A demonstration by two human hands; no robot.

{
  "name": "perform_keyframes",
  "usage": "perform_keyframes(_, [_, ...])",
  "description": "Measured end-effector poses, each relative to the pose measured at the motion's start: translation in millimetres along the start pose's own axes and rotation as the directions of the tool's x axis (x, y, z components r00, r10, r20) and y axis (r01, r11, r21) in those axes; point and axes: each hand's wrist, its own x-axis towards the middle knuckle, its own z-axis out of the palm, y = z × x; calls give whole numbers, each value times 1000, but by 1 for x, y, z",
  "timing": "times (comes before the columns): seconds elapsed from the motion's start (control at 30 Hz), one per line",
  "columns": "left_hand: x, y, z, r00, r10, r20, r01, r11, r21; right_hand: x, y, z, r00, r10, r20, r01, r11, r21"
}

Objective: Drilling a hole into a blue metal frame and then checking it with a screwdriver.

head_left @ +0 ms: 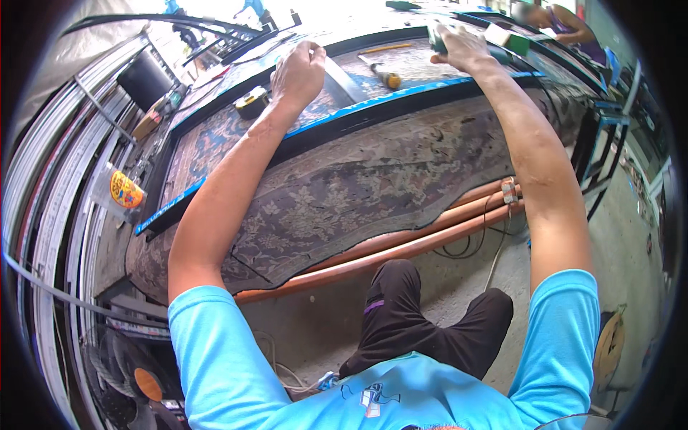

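The left hand (299,75) is curled, its fingertips drawn together—whether on anything, I cannot tell. The right hand (462,50) bends over a dark object, its grip unclear. Beneath both lies a slim black frame (344,126), long and straight-sided, its near bar edged with bright blue printed film—set upon a worn, floral-patterned cloth (308,193). A yellow-and-black tape measure (251,103) sits inside.

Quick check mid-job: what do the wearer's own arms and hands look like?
The left hand and right hand are ungloved, with no watch or band visible at the wrists. The left sleeve and right sleeve are short, light blue, without visible print.
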Motion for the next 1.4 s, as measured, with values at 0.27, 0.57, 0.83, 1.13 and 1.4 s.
perform_keyframes(0.27, [44,-40,-49,977,-94,189,147,946,-288,16,-44,17,966,-72,-248,182,874,451])
perform_keyframes(0.57, [54,-130,-70,950,-294,-104,265,937,-229,11,-69,37,969,-244,-30,213,774,596])
perform_keyframes(0.83, [33,-134,-72,923,-288,-253,214,935,-284,12,-84,4,995,22,98,-91,613,785])
perform_keyframes(1.13, [-30,133,-59,903,-139,407,429,346,-834,-44,-21,-17,828,557,59,-16,-82,997])
perform_keyframes(1.4, [36,386,-225,882,452,135,449,-716,-534,-437,47,-85,737,499,456,-634,275,723])
